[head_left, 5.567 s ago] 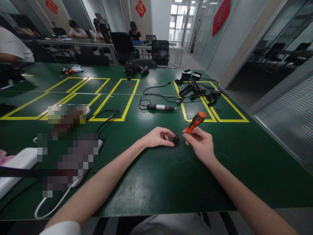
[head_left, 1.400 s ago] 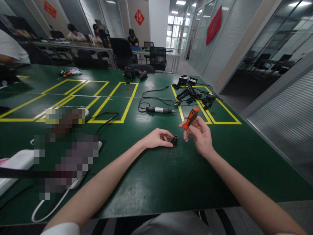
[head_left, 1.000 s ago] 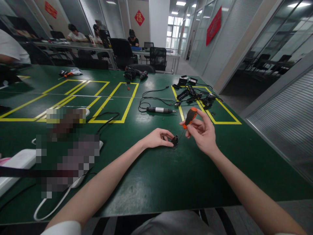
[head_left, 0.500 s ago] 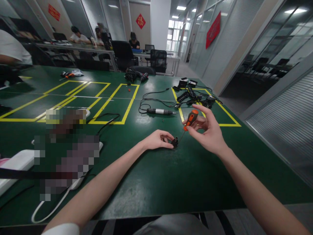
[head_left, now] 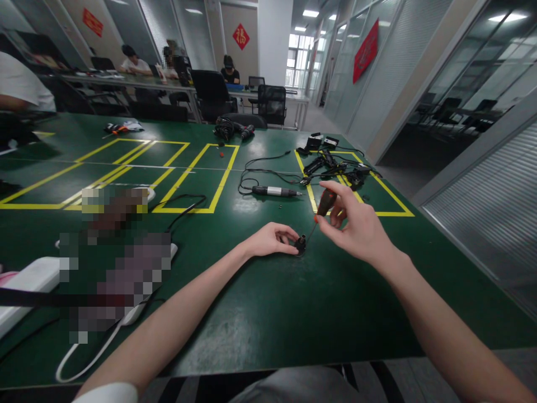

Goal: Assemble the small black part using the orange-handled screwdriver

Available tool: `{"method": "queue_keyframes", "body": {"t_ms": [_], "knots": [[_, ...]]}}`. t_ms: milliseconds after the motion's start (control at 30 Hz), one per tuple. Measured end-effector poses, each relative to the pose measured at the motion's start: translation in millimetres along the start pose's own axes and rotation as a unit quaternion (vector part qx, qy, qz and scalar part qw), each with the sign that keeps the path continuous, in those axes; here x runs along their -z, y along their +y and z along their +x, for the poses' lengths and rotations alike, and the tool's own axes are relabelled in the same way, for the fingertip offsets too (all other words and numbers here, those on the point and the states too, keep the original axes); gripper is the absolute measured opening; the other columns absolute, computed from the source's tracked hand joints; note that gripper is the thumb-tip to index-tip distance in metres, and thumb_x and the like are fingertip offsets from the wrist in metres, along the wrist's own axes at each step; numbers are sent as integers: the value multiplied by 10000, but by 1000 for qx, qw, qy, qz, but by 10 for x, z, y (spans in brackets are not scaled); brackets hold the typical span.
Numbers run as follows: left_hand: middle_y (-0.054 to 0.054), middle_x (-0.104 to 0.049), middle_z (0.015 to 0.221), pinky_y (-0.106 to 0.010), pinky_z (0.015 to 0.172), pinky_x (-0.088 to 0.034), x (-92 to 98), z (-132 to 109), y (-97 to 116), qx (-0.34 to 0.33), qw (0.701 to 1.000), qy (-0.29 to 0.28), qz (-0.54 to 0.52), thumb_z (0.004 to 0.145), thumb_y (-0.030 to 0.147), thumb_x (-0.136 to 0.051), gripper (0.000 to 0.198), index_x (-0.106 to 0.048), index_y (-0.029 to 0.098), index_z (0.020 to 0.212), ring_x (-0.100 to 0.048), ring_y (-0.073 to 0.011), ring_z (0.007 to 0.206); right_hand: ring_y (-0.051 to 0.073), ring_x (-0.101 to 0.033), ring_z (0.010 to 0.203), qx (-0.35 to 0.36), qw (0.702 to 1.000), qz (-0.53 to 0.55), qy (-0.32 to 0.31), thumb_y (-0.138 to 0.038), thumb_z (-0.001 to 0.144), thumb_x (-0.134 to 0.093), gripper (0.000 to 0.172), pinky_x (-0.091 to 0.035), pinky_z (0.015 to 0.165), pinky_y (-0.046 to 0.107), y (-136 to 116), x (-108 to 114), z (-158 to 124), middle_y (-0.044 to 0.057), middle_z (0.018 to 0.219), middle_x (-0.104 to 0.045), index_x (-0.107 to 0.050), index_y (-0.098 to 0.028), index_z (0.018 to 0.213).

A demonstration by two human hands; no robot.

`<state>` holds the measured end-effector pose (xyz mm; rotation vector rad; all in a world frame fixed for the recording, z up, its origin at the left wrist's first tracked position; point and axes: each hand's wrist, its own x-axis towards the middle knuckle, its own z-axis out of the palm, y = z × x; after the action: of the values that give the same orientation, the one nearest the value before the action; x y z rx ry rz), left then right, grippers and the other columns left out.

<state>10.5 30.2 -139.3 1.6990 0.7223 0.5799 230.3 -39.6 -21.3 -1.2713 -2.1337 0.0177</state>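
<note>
My left hand [head_left: 271, 239] pinches a small black round part [head_left: 300, 243] and holds it down on the green table [head_left: 260, 313]. My right hand [head_left: 354, 226] grips an orange-and-black screwdriver [head_left: 325, 202] by its handle, fingers partly covering it. The thin shaft slants down to the left and its tip meets the top of the black part.
A grey pen-shaped power tool [head_left: 274, 191] with a black cable lies beyond my hands. A heap of black tools and cables [head_left: 335, 165] fills the yellow-taped box at right. A white power strip [head_left: 29, 274] and cord lie at left. Other people sit at far desks.
My right hand has rolled the screwdriver handle in its fingers, which now cover more of the orange. My left hand and the black part have stayed put.
</note>
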Motion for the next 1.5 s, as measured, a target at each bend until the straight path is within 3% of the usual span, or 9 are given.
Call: {"method": "queue_keyframes", "body": {"t_ms": [167,300,533,767,1000,1200,1400,1500], "knots": [[-39,-738,789,-215,637,-462,-8,-4,14,4,1000,1,1,667,367,-889,477,-771,114,1054,-615,-109,658,170,-636,619,-4,1000,10,7,-318,876,-665,521,-501,616,299,-17,1,16,32,927,-688,-486,-228,1357],[-46,-745,812,-216,640,-467,-9,-1,16,0,1000,2,-4,664,365,-888,469,-773,116,1044,-618,-111,667,164,-610,607,12,1000,-7,25,-337,888,-686,447,-496,621,301,-1,-11,35,20,891,-678,-534,-235,1295],[-37,-742,800,-216,635,-466,-6,-10,23,1,1000,1,6,680,374,-879,464,-773,121,1055,-606,-105,649,172,-646,653,-3,998,51,-39,-205,854,-611,603,-501,628,291,-87,57,48,31,966,-698,-426,-228,1428],[-38,-734,771,-211,614,-453,4,-7,23,3,1000,-1,12,680,388,-880,490,-767,116,1071,-618,-112,650,197,-635,643,14,998,-63,-3,-359,892,-664,404,-431,595,290,-95,94,65,30,842,-684,-577,-220,1261],[-27,-725,749,-215,623,-460,-1,-17,49,12,1000,7,10,665,377,-891,480,-774,124,1056,-601,-106,637,181,-631,644,5,998,-40,-48,-194,830,-603,542,-443,621,284,-152,133,57,28,925,-711,-489,-230,1358],[-38,-737,786,-207,621,-458,1,-7,18,12,1000,-2,-1,669,378,-891,484,-773,120,1062,-615,-106,657,211,-657,666,5,996,-89,-13,-353,899,-627,294,-402,603,281,-126,96,72,22,803,-706,-578,-229,1161],[-28,-729,763,-203,618,-454,-1,-5,7,15,1000,2,-2,669,372,-891,485,-772,117,1064,-603,-95,635,171,-599,591,-13,997,-21,-69,-225,832,-608,471,-390,573,266,-132,150,74,10,836,-681,-482,-228,1285],[-43,-747,809,-204,618,-451,-1,-5,9,15,1000,2,2,668,377,-890,482,-774,121,1059,-615,-101,652,172,-589,571,-23,997,-29,-61,-257,807,-641,403,-384,571,267,-148,163,72,-10,767,-658,-509,-234,1187]]}}
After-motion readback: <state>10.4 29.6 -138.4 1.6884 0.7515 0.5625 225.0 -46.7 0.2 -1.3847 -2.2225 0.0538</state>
